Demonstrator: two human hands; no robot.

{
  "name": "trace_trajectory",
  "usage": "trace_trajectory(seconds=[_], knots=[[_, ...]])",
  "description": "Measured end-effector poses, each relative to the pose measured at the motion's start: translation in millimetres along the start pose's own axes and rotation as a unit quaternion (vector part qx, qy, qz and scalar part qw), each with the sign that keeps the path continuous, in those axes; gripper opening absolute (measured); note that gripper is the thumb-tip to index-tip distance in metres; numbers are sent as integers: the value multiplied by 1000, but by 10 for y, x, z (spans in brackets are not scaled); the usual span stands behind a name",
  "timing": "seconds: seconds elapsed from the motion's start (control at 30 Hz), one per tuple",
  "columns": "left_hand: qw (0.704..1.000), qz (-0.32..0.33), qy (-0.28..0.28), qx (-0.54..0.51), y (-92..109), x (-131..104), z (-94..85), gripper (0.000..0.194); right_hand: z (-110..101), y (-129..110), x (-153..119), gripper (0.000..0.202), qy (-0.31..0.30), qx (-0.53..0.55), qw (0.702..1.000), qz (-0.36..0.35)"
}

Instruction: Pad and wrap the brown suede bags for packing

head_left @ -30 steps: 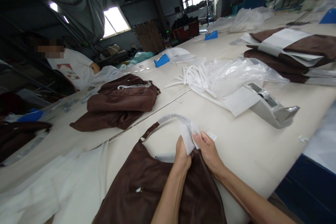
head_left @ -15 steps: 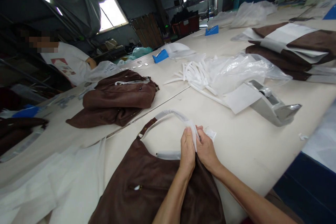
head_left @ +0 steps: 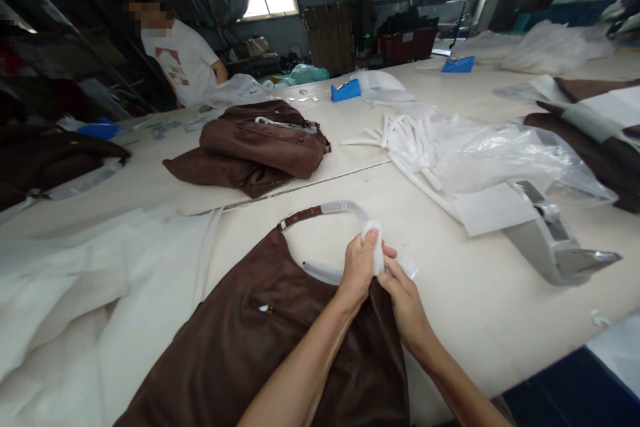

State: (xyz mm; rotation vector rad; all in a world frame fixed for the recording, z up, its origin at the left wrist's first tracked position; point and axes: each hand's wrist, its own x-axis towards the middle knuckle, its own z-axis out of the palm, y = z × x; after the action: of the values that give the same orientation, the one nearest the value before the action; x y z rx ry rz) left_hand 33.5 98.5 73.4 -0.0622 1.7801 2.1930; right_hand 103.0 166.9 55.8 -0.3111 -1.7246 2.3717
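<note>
A brown bag (head_left: 240, 327) lies at the front of the table, its strap (head_left: 306, 214) curving up and over to the right. Clear wrap covers part of the strap, and a white foam-like sheet (head_left: 371, 250) is around its right end. My left hand (head_left: 358, 263) grips that white sheet, thumb on top. On the other side, my right hand (head_left: 404, 293) pinches its lower edge beside the bag's right corner. A second wrapped strap piece (head_left: 323, 272) lies in the bag's opening.
Another brown bag (head_left: 265, 147) lies behind. To the right are white strips (head_left: 413, 147), clear plastic (head_left: 515, 153) and a grey tape dispenser (head_left: 555, 233). White sheets (head_left: 75, 293) cover the left. A person (head_left: 183, 60) stands beyond the table.
The view has turned left and the scene has shifted right. The white sheet now sits flatter around the strap end, and my right hand has slid lower along it.
</note>
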Motion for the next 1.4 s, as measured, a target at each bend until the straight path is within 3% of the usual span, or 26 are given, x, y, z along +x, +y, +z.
trace_trajectory(seconds=[0.1, 0.27, 0.5, 0.63, 0.77, 0.87, 1.0, 1.07, 1.17, 1.27, 1.33, 1.4], knots=[[1000, 5, -4, 12, -21, 20, -8, 54, -78, -87, 7, 32, -38, 33, 998, 33], [1000, 7, -15, 5, -27, 28, 13, 53, -118, -40, 102, 31, -18, -29, 999, 21], [997, 33, -70, 11, 4, -87, 9, 52, -176, 121, 110, 28, 29, 22, 999, 8], [996, 43, -75, 19, -10, -241, -24, 38, -212, 154, 88, 27, 40, 44, 998, 24], [996, 30, -85, 23, -25, -344, 25, 33, -195, 73, 54, 25, 49, -5, 999, -13], [998, 23, -50, 35, -64, -328, 93, 38, -266, -49, 36, 29, 52, -147, 986, -58], [997, -18, -30, 70, -161, -248, 135, 50, -645, -265, -108, 27, -40, -341, 936, -80], [995, -37, -25, 85, -206, -216, 125, 53, -950, -435, -240, 22, -32, -356, 929, -91], [993, -33, -11, 111, -246, -181, 104, 54, -1505, -800, -382, 22, 109, -365, 915, -132], [990, -11, -28, 136, -253, -161, 116, 54, -2067, -1220, -338, 24, 264, -405, 856, -183], [988, 0, -53, 143, -245, -159, 139, 54, -2373, -1439, -212, 28, 312, -432, 828, -176], [987, 5, -73, 146, -234, -167, 157, 53, -2593, -1563, -54, 28, 312, -445, 828, -140]])
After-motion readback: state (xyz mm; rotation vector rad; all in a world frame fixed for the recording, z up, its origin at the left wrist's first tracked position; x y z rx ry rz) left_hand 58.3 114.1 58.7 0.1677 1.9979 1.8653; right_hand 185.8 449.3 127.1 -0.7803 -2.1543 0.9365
